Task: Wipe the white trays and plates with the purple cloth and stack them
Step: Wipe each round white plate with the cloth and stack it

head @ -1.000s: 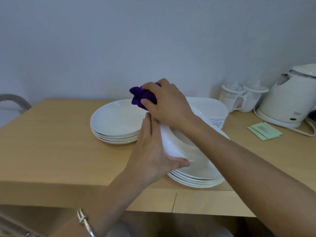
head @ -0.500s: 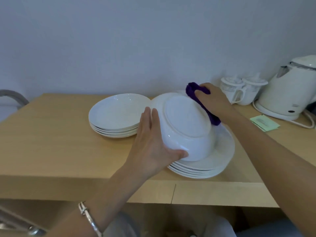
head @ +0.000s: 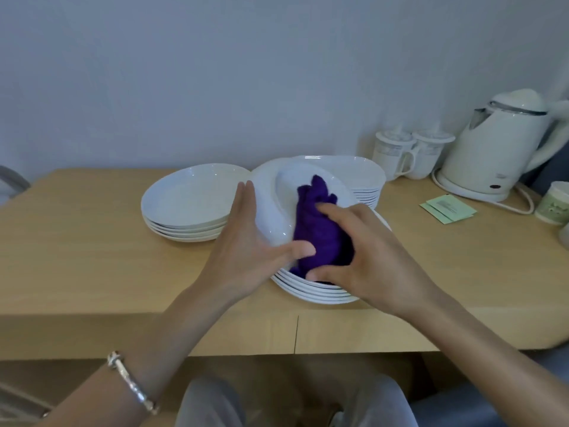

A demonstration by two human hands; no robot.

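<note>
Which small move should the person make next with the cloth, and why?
Probably sweep the cloth round the inside of the plate. The right hand grips the cloth against its inner face and the left hand holds it tilted over the near stack, so wiping seems unfinished.

A: How does the plate (head: pixel 271 211) look?
B: White, smooth and glossy, like glazed ceramic. The purple cloth (head: pixel 317 232) is fuzzy and matt.
A: And the tabletop (head: pixel 77 257)?
B: Pale wood grain, matt. The kettle (head: pixel 498 155) looks like smooth white plastic; the bracelet (head: pixel 132 383), shiny silvery metal.
</note>
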